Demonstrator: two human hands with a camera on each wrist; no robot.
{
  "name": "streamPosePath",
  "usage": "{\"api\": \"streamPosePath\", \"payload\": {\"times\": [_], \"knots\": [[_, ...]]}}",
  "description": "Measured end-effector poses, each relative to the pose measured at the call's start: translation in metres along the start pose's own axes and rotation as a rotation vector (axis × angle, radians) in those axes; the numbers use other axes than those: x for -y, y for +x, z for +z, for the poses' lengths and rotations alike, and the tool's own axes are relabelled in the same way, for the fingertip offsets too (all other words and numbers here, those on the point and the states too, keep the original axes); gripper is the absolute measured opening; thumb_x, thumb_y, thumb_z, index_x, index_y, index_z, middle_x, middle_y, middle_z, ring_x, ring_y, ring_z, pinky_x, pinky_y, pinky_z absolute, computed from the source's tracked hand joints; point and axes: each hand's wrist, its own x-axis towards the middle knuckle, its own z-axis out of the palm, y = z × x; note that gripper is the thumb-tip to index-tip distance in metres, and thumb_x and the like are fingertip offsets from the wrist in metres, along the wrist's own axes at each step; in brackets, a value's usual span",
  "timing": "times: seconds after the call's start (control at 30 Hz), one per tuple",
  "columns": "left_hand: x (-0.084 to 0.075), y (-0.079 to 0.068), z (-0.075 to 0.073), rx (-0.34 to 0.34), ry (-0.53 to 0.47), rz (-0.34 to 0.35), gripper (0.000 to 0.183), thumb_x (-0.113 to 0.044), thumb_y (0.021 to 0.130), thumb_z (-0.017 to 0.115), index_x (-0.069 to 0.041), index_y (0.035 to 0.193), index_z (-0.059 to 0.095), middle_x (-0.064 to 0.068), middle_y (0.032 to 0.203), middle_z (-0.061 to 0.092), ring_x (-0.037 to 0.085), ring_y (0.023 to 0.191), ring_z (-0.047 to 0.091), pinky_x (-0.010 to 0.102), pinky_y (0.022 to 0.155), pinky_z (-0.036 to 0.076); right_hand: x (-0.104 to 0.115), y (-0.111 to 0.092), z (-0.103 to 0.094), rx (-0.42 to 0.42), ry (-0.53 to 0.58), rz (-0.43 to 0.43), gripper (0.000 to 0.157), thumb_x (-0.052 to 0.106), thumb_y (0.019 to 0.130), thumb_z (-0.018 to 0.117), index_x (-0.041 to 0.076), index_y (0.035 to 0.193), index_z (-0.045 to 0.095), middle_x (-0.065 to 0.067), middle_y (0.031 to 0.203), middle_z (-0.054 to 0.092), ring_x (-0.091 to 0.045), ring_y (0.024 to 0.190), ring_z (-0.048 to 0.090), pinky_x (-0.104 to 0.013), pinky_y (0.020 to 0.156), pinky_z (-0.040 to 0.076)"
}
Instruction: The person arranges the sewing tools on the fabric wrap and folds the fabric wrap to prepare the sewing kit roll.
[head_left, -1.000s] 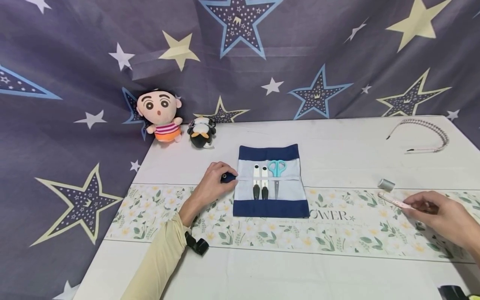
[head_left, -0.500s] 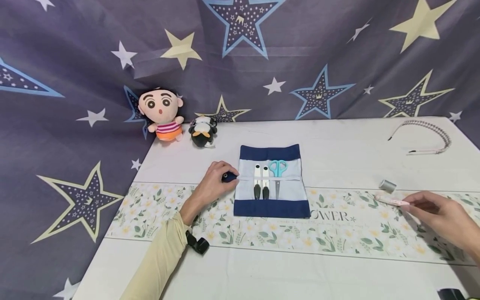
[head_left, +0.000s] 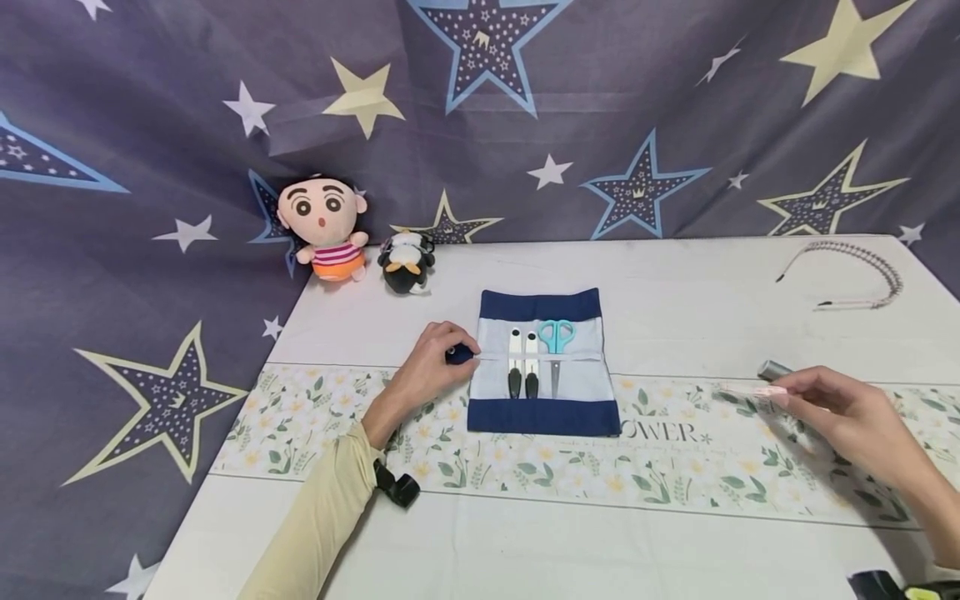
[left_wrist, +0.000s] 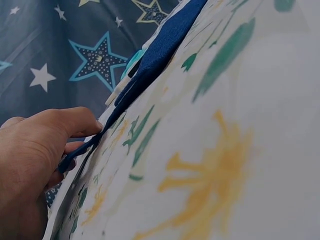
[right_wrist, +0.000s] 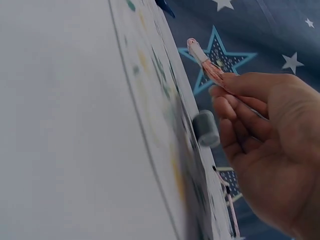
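My left hand (head_left: 429,367) pinches the dark blue flap (head_left: 459,354) at the left side of an unrolled fabric tool roll (head_left: 543,417). Under the roll's elastic strip sit teal-handled scissors (head_left: 556,337) and two slim white tools with dark tips (head_left: 532,348). On the right, my right hand (head_left: 851,421) holds a skein of pink thread (right_wrist: 214,71) between thumb and fingers, raised over the table. A white band wraps the skein, and its looped end points away from the hand. Just behind those fingers lies a grey thread spool (head_left: 772,370), partly hidden by them in the head view.
A plush doll (head_left: 327,229) and a penguin plush (head_left: 406,264) stand at the back left. At the back right lies a braided headband (head_left: 888,271). A flowered runner (head_left: 675,479) crosses the white table, and a star-patterned curtain (head_left: 517,158) hangs behind.
My right hand has carried the pink skein up and leftward, now covering part of the spool. The left hand keeps its grip on the flap, and the roll stays put.
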Motion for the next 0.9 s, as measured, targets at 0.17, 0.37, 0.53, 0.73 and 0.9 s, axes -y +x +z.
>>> {"api": "streamPosePath", "payload": {"times": [0.17, 0.37, 0.53, 0.73, 0.9], "knots": [[-0.001, 0.0, 0.0, 0.009, 0.001, -0.005, 0.013, -0.02, 0.095, 0.073, -0.014, 0.106, 0.076, 0.006, 0.118, 0.063, 0.029, 0.115, 0.048, 0.047, 0.089, 0.045, 0.011, 0.008, 0.009, 0.016, 0.085, -0.033, 0.015, 0.011, 0.102, 0.068, 0.004, 0.115, 0.068, -0.002, 0.095, 0.068, -0.014, 0.069, 0.057, -0.027, 0.054, 0.04], [-0.001, 0.0, 0.0, 0.011, 0.006, -0.004, 0.013, -0.02, 0.095, 0.073, -0.014, 0.107, 0.076, 0.005, 0.118, 0.063, 0.028, 0.115, 0.048, 0.047, 0.09, 0.045, 0.023, 0.019, 0.017, 0.032, 0.159, -0.037, 0.014, 0.011, 0.101, 0.07, 0.006, 0.113, 0.071, -0.009, 0.091, 0.069, -0.018, 0.065, 0.055, -0.029, 0.053, 0.04], [-0.001, 0.0, 0.001, 0.008, 0.011, -0.003, 0.013, -0.021, 0.095, 0.074, -0.014, 0.106, 0.076, 0.005, 0.118, 0.063, 0.028, 0.115, 0.049, 0.047, 0.09, 0.045, 0.029, 0.031, 0.027, 0.052, 0.214, -0.053, 0.014, 0.009, 0.1, 0.07, 0.004, 0.114, 0.071, -0.009, 0.092, 0.07, -0.018, 0.066, 0.056, -0.029, 0.055, 0.042], [-0.001, 0.0, 0.001, 0.009, 0.015, 0.0, 0.013, -0.022, 0.096, 0.073, -0.015, 0.107, 0.076, 0.004, 0.118, 0.063, 0.028, 0.115, 0.048, 0.047, 0.089, 0.045, 0.036, 0.046, 0.038, 0.067, 0.252, -0.101, 0.015, 0.005, 0.099, 0.069, 0.001, 0.113, 0.07, -0.008, 0.09, 0.069, -0.018, 0.063, 0.052, -0.029, 0.052, 0.039], [-0.002, -0.001, 0.0, 0.009, 0.018, 0.0, 0.012, -0.021, 0.096, 0.073, -0.015, 0.107, 0.076, 0.004, 0.118, 0.063, 0.028, 0.115, 0.049, 0.047, 0.089, 0.045, 0.044, 0.06, 0.05, 0.077, 0.269, -0.109, 0.014, 0.005, 0.1, 0.069, 0.001, 0.113, 0.071, -0.009, 0.094, 0.07, -0.017, 0.071, 0.058, -0.025, 0.059, 0.043]]}}
